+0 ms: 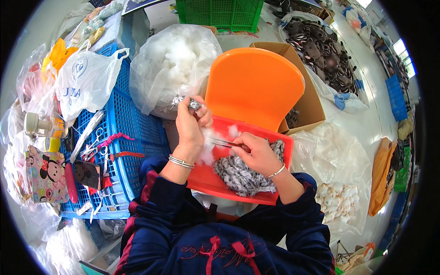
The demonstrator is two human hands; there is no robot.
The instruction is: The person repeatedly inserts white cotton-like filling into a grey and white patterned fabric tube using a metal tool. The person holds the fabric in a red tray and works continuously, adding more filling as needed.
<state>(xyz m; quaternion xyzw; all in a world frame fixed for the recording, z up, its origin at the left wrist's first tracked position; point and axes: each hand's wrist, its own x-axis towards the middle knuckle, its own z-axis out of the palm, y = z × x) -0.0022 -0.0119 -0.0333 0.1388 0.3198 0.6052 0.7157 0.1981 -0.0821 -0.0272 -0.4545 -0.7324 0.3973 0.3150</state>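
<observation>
My left hand [189,126] is raised over the far left side of a red tray [200,178] on my lap. Its fingers are closed around a small grey-and-white knitted piece [193,105], partly hidden in the grip. In my right hand [257,156] is a pair of metal tweezers [222,142], the tips pointing left toward white fluffy stuffing [207,150] beside my left wrist. Whether the tips pinch the fluff I cannot tell. A heap of similar grey-and-white knitted pieces [243,176] lies in the tray, below my right hand.
Beyond the tray stands an orange chair [256,82] before a cardboard box [312,103]. A clear bag of stuffing [176,62] is at the far left. Blue crates [135,121] on my left carry scissors [95,142] and a phone [87,174]. A bag of dark pieces [318,52] lies far right.
</observation>
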